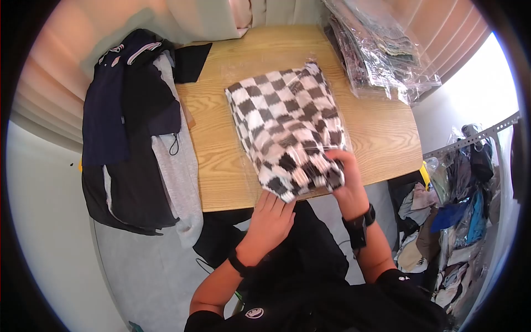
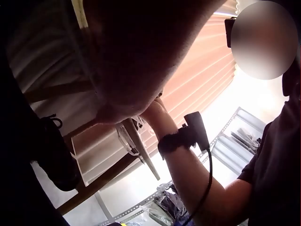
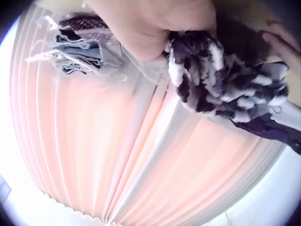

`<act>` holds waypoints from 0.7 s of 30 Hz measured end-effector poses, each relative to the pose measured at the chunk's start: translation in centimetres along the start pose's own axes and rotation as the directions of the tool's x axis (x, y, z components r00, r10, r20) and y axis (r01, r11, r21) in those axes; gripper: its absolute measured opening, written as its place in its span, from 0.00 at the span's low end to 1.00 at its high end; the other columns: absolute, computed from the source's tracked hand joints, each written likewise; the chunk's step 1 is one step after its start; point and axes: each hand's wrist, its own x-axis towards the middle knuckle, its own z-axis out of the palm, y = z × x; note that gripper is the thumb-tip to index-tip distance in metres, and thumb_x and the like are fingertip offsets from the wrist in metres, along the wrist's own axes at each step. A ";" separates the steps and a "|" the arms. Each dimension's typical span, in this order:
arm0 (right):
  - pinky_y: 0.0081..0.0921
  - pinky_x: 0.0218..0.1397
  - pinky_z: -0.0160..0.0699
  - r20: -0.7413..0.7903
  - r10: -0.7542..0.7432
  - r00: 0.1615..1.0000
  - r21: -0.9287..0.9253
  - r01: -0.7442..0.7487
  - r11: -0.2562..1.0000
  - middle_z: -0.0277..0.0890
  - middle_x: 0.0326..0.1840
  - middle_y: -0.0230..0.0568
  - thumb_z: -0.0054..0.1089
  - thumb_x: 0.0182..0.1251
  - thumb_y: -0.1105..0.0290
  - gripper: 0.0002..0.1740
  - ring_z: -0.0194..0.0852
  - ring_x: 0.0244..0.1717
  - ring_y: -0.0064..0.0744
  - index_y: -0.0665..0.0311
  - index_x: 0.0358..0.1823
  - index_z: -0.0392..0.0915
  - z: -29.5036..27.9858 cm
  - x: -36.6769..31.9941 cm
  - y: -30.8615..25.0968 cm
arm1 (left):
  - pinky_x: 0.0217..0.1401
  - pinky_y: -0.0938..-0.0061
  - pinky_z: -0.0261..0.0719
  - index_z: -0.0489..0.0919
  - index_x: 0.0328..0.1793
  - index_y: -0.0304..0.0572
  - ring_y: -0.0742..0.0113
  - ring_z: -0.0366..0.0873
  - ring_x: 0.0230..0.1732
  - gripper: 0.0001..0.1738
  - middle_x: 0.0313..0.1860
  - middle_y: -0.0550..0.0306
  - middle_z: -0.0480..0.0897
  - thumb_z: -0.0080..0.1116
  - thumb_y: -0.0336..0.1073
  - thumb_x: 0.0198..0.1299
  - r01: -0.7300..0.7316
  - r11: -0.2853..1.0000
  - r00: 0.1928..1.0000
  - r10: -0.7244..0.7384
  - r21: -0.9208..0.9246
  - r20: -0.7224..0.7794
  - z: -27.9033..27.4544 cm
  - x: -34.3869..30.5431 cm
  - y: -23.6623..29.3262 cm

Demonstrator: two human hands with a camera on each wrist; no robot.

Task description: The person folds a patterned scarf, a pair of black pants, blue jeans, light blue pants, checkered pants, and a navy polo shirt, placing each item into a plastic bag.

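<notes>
A checkered black-and-white fabric item (image 1: 287,116) lies on the wooden table with clear plastic film around its edges. At its near right corner the right hand (image 1: 348,177) grips the fabric edge, thumb on top. The left hand (image 1: 271,221) touches the near left edge with straight fingers, their tips partly under the fabric. In the right wrist view the right hand (image 3: 150,23) holds the bunched checkered fabric (image 3: 211,80). The left wrist view shows the left hand dark from below; the fabric cannot be made out there.
Dark and grey garments (image 1: 127,133) hang over the table's left side. Plastic-bagged fabrics (image 1: 381,55) lie at the back right corner. Right of the wooden table (image 1: 381,138) stands a metal rack (image 1: 470,141) with bagged clothes. Curtains surround the back.
</notes>
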 end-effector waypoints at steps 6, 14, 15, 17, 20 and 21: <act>0.28 0.54 0.76 0.031 -0.395 0.918 -0.308 0.385 0.870 0.74 0.55 0.45 0.57 0.57 0.82 0.29 0.75 0.53 0.33 0.72 0.63 0.64 1.0 0.1 0.3 | 0.70 0.53 0.61 0.69 0.65 0.34 0.47 0.68 0.59 0.32 0.58 0.47 0.72 0.61 0.32 0.51 0.032 0.999 0.999 -0.032 0.002 0.028 -0.8 0.2 0.2; 0.34 0.66 0.65 0.140 -0.450 0.882 -0.710 0.406 0.575 0.59 0.69 0.47 0.56 0.61 0.84 0.36 0.62 0.68 0.37 0.68 0.70 0.54 -6.5 -10.2 5.6 | 0.62 0.59 0.65 0.77 0.58 0.49 0.55 0.73 0.54 0.27 0.57 0.53 0.74 0.66 0.30 0.47 -0.231 0.972 0.957 0.222 -0.028 -0.189 -1.1 -2.6 -0.1; 0.37 0.67 0.64 0.007 -0.103 0.995 -0.589 0.087 0.803 0.57 0.71 0.47 0.56 0.62 0.83 0.36 0.58 0.71 0.38 0.67 0.71 0.53 -7.1 -10.9 5.7 | 0.62 0.59 0.65 0.77 0.58 0.49 0.55 0.73 0.54 0.27 0.57 0.53 0.74 0.66 0.30 0.47 -0.233 0.972 0.957 0.222 -0.037 -0.186 -1.5 -2.3 0.2; 0.38 0.68 0.63 -0.036 -0.001 0.999 -0.459 -0.016 0.888 0.57 0.71 0.48 0.57 0.63 0.80 0.35 0.58 0.70 0.39 0.67 0.70 0.54 -6.6 -10.9 5.7 | 0.62 0.58 0.63 0.77 0.57 0.54 0.59 0.72 0.56 0.27 0.60 0.55 0.73 0.68 0.30 0.47 -0.134 0.990 0.908 0.141 0.045 -0.395 -2.7 -1.0 0.8; 0.40 0.69 0.62 0.025 0.107 0.994 -0.222 -0.099 0.970 0.59 0.70 0.47 0.57 0.65 0.75 0.32 0.60 0.69 0.40 0.66 0.70 0.55 -5.5 -9.6 5.6 | 0.67 0.49 0.58 0.77 0.59 0.52 0.57 0.71 0.60 0.29 0.62 0.57 0.73 0.69 0.34 0.47 0.071 0.995 0.941 -0.042 0.074 -0.336 -3.2 1.7 0.2; 0.41 0.69 0.62 0.097 0.112 0.989 -0.123 -0.100 0.987 0.59 0.70 0.47 0.57 0.66 0.72 0.31 0.62 0.68 0.41 0.65 0.69 0.56 -5.1 -9.1 5.7 | 0.68 0.47 0.57 0.76 0.60 0.52 0.57 0.70 0.62 0.30 0.62 0.58 0.73 0.70 0.35 0.47 0.122 0.988 0.973 -0.100 0.095 -0.207 -3.3 2.1 -0.4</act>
